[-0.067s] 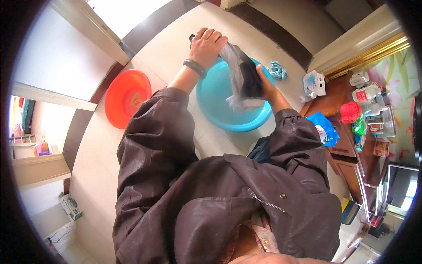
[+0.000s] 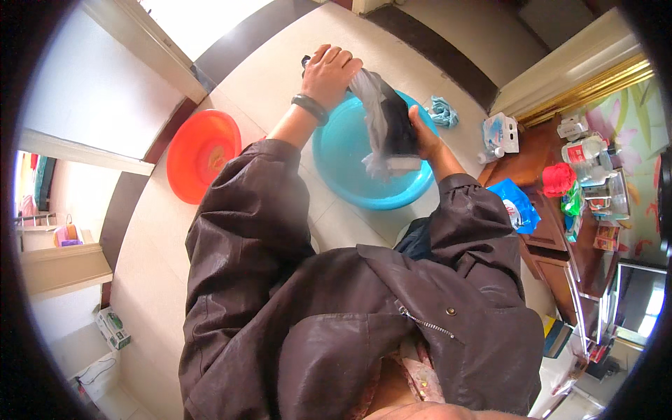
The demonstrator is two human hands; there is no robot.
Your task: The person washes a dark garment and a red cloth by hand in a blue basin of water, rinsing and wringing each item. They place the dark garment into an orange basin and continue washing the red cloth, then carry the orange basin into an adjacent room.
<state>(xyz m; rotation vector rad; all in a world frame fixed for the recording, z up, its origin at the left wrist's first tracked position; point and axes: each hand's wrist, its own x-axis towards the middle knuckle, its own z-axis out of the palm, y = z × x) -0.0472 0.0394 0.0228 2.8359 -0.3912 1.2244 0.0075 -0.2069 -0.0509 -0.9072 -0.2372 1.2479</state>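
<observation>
Over a turquoise basin (image 2: 339, 150) on the floor hang a pale grey, thin cloth (image 2: 373, 115) and a black item (image 2: 399, 126) with a whitish band along its lower edge. I cannot make out what kind of thing the black item is. My left hand (image 2: 331, 77) is closed round the upper end of the grey cloth, with a small black bit sticking out past its knuckles. At the black item's right side, my right hand (image 2: 428, 136) grips it, thumb up; its other fingers are mostly hidden.
To the left stands an orange-red basin (image 2: 203, 157). A crumpled light-blue cloth (image 2: 442, 112) lies on the floor beyond the turquoise basin. On the right, a brown wooden cabinet (image 2: 539, 168) bears jars, a red bundle (image 2: 558, 179) and a blue packet (image 2: 515, 204).
</observation>
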